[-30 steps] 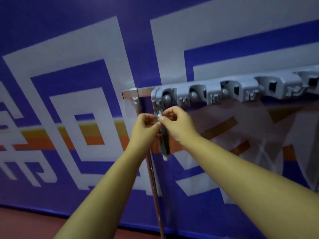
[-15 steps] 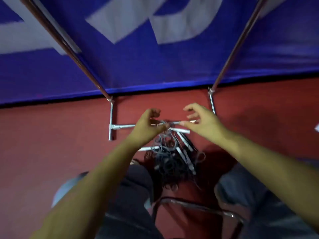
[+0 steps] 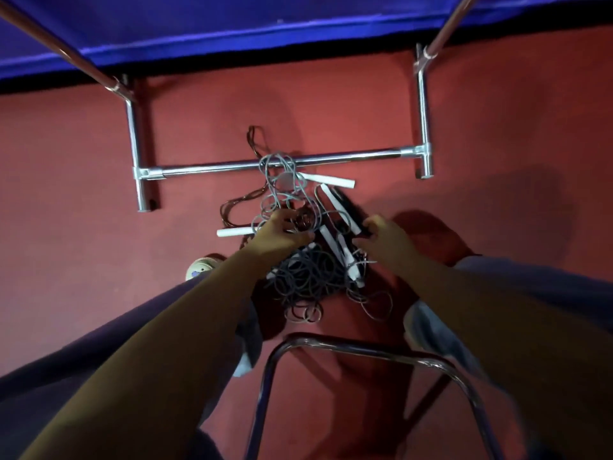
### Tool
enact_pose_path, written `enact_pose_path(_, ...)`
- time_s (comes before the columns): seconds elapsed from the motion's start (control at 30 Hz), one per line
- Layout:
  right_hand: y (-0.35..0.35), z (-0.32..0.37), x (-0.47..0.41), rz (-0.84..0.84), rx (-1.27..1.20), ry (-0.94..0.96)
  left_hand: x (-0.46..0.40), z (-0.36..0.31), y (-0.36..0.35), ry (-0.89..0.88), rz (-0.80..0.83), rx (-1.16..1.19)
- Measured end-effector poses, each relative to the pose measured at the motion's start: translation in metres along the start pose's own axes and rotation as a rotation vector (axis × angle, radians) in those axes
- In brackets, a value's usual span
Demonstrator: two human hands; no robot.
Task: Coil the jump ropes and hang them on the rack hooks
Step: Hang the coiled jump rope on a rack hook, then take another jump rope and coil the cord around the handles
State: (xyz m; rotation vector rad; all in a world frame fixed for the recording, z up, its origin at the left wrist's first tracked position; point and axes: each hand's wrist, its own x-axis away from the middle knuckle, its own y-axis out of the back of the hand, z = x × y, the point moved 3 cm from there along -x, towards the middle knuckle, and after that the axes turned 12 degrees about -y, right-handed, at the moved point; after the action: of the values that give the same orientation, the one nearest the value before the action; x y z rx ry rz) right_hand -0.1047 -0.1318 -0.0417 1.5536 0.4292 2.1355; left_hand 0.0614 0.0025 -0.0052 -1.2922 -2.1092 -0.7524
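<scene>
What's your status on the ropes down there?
Left hand fingers in the jump rope pile on the floor; right hand gripping a black handle. Ropes tangled, one looped over the rack's base bar.

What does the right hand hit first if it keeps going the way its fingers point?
Probably the dark jump rope handle right at the right hand fingertips, lying in the tangled rope pile; it may already be touching it, depth is unclear.
</scene>
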Motion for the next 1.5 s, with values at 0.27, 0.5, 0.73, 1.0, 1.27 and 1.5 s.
enact_pose_path(0.27,-0.051,-0.008,-0.085,-0.022,0.029,-0.216,-0.032,0.032,-0.028,0.121,-0.004,0.154)
enact_pose_path(0.5,-0.077,-0.007,-0.097,-0.06,0.064,-0.187,-0.035,0.037,-0.04,0.186,-0.045,0.288)
enact_pose_path(0.73,-0.071,0.0,-0.085,0.221,-0.322,-0.241,-0.032,0.029,-0.043,0.19,-0.068,0.38)
enact_pose_path(1.0,-0.015,0.046,0.018,0.409,-0.455,0.099,-0.006,-0.025,-0.024,0.132,-0.315,0.683)
enact_pose_path(1.27,0.077,0.083,0.168,0.453,-0.486,0.325,0.095,-0.151,0.002,-0.34,0.002,0.053)
enact_pose_path(1.5,0.158,0.092,0.298,0.371,-0.602,0.568,0.178,-0.176,0.006,-0.48,-0.147,-0.067)
